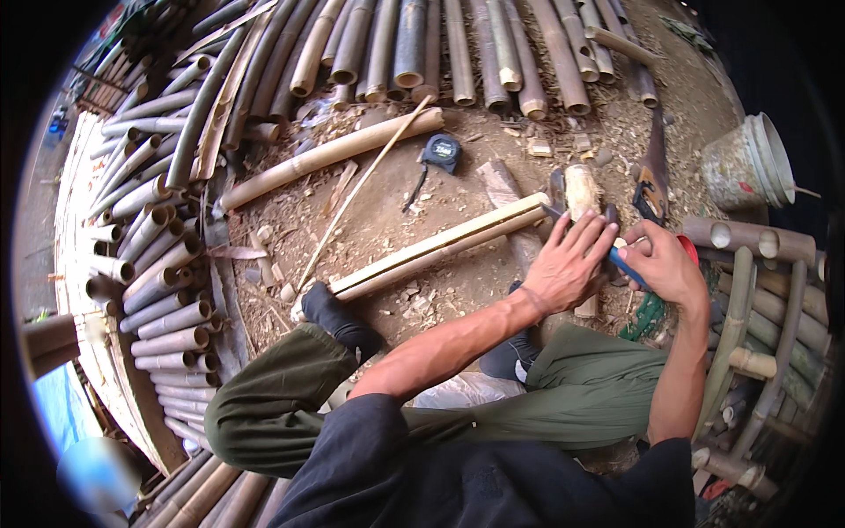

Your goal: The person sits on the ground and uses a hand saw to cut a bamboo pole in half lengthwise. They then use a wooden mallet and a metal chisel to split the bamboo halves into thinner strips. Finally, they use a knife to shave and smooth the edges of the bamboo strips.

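My left hand (572, 264) has its fingers stretched out over the right end of the work area, beside a short pale wood block (582, 192) and a dark tool (556, 187) whose kind I cannot make out. My right hand (666, 266) is closed round a blue-handled tool (628, 265); its working end is hidden. A bamboo pole (440, 249) with a long slit runs from my dark-shod left foot (339, 319) to near my left hand. Its right part lies across a brown bamboo piece (503, 187).
A tape measure (442, 153), a thin strip (365, 185) and a bamboo length (330, 158) lie on the dirt among shavings. A handsaw (651, 180) and a bucket (748, 163) are at right. Stacked bamboo poles (167, 290) line the left and far sides; a bamboo frame (748, 326) stands right.
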Available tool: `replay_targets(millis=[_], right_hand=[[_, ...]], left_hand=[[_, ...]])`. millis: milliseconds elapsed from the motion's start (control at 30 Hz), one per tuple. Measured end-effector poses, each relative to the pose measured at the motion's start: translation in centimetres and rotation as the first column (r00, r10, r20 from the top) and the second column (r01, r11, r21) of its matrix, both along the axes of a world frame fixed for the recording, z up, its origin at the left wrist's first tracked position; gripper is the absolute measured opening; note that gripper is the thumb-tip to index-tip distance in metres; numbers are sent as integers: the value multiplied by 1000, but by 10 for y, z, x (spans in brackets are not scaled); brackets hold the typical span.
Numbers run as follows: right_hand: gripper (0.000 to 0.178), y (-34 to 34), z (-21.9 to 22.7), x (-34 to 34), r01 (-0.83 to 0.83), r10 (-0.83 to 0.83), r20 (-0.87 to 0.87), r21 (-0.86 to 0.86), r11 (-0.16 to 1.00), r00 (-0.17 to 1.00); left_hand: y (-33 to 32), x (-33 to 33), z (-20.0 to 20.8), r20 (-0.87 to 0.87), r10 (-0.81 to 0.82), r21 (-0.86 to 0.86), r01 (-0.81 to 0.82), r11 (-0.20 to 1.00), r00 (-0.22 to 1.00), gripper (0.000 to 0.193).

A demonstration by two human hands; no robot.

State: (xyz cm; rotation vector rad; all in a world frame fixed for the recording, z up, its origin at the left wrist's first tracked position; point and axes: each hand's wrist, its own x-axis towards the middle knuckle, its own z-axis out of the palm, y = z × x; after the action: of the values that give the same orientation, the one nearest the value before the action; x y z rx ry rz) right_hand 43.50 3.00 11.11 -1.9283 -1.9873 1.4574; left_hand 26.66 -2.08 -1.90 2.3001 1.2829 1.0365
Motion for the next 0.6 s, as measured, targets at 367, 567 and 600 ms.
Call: replay_targets(millis=[367, 567, 600], right_hand=[[97, -26, -301, 45, 385, -416, 324, 157, 909, 850], [91, -13, -249, 39, 614, -613, -35, 52, 787, 789], [86, -16, -234, 40, 668, -661, -191, -33, 743, 726]], left_hand=[[13, -213, -12, 717, 661, -499, 501, 707, -219, 37], [-5, -239, -14, 754, 561, -587, -32, 809, 341, 41], [-5, -233, -13, 703, 545, -558, -121, 821, 456, 43]])
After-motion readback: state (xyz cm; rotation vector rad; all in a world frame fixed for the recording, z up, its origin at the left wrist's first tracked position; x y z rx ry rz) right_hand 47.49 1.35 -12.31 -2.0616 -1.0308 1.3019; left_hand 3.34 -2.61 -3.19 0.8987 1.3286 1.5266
